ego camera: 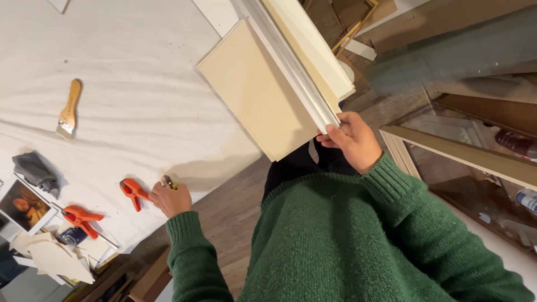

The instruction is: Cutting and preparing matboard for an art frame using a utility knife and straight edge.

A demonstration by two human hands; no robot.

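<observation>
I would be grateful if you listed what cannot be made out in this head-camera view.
- The small tool in the left hand: mostly wrapped by the fingers, so its kind is unclear.
- The pale board held by the right hand: its far end is covered by the white framed panels stacked on it.
- The framed picture: cut off by the left edge.
- The bottles at right: blurred and cut by the edge.
</observation>
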